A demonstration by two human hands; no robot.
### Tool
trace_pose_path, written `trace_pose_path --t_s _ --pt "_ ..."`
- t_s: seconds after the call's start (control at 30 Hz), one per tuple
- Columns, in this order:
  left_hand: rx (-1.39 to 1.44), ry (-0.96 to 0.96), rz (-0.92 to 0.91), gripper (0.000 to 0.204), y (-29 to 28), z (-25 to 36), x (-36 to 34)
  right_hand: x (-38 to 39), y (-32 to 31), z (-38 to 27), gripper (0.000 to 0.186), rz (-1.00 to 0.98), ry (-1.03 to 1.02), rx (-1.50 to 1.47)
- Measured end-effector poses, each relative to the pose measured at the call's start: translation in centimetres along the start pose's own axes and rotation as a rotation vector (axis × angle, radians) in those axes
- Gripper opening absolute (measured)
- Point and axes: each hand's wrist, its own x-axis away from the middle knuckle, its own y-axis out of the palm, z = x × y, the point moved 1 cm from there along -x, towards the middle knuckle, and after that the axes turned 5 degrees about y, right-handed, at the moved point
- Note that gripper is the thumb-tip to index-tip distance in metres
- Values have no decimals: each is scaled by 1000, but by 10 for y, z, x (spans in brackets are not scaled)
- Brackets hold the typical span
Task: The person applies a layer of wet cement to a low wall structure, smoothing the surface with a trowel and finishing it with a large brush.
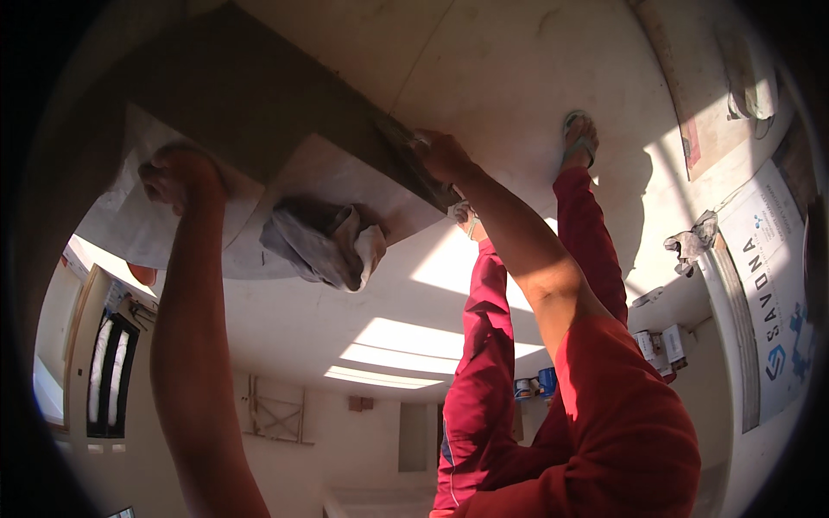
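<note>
A large dark grey slab-like surface (pixel 259 95) spreads across the upper left. At its right edge my right hand (pixel 442 158) is closed around a dark, long-edged tool (pixel 404 151) that looks like a trowel. My left hand (pixel 183 175) is curled over a pale square area (pixel 239 192) at the slab's near left side; its palm and whatever it may grip are hidden. Between my arms lies a crumpled grey cloth (pixel 315 242), close to a second pale patch (pixel 324 168).
My sandalled foot (pixel 580 138) stands on the pale floor, right of the slab. Flat printed packages (pixel 764 285) are stacked at the far right, beside a crumpled grey rag (pixel 693 242). Cans (pixel 547 380) and small boxes (pixel 661 347) sit behind my legs.
</note>
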Motion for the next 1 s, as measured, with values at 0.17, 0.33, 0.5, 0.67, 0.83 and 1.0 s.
trace_pose_path --t_s 0.17,0.33,0.5,0.67,0.83,1.0 --pt "-178 47 30 62 16 -26 -25 50 3 60 32 17 84 11" --pt "-146 8 34 60 14 -20 -19 112 -2 81 26 -24 181 -65" --pt "-372 118 5 56 15 -28 -24 112 4 69 26 21 122 -80" --pt "-684 225 -46 54 18 -28 -30 88 16 69 27 143 168 -37" --pt "-537 199 -50 54 22 -39 -39 122 9 75 27 45 240 -48" --pt "-315 168 -29 55 27 -49 -46 112 2 76 27 38 183 -34"
